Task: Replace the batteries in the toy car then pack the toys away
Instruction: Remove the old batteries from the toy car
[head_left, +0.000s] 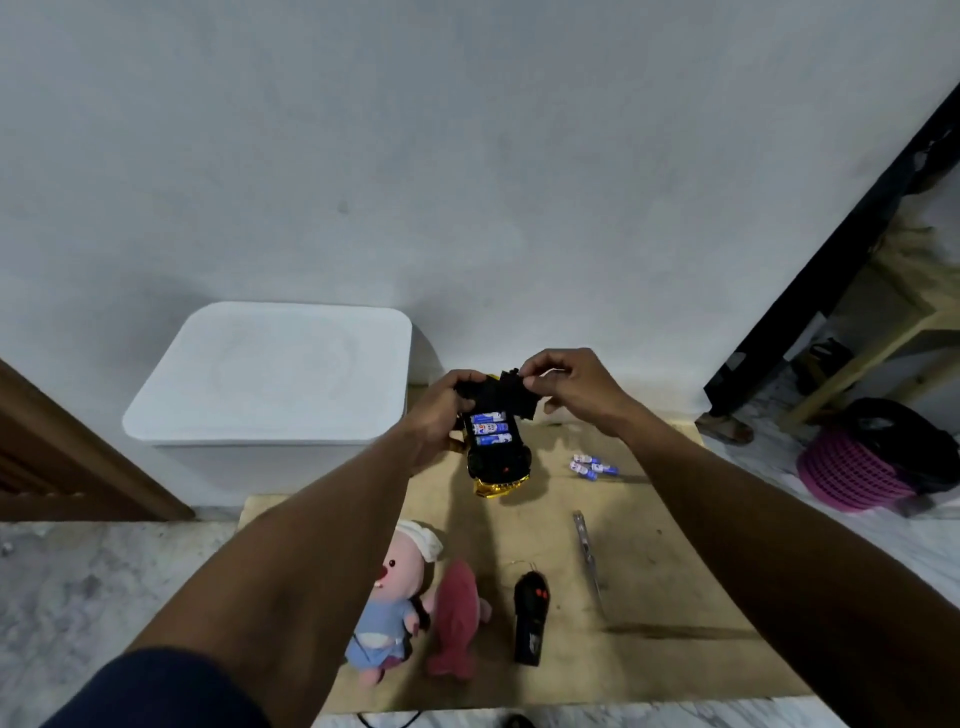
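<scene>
Round car (501, 465), left hand (441, 410), right hand (566, 384)

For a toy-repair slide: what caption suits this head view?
Left hand grips the upturned toy car, three batteries seated, while the right hand holds its black battery cover.

Glossy gold-and-black plastic toy car (500, 457), soft cloth plush toys (395, 597), matt wooden board (675, 597).

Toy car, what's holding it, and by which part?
Left hand grips the upturned toy car around its far end; right hand pinches the black battery cover there.
</scene>
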